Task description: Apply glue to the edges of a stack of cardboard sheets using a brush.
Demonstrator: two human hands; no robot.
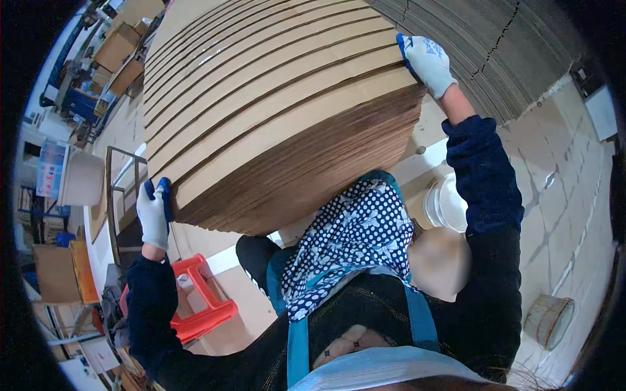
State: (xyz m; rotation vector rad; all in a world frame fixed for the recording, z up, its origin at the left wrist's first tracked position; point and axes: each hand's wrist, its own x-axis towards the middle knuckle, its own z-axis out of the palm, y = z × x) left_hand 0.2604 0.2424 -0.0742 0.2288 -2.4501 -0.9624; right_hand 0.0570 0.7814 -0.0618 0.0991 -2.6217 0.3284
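Note:
A tall stack of brown cardboard sheets stands in front of me. Its top sheets are fanned out in overlapping steps, each showing a strip of its tan face. At the near left corner, my left hand, in a white glove with blue fingertips, is closed on the sheet edges. My right hand, gloved alike, grips the right edge of the upper sheets farther back. Part of its fingers is hidden by the edge. My polka-dot apron lies close to the front of the stack.
Grey corrugated board is piled at the upper right. A red plastic stool is at my left, near a metal frame. White buckets and a stained bucket stand at my right. Boxes fill the far left.

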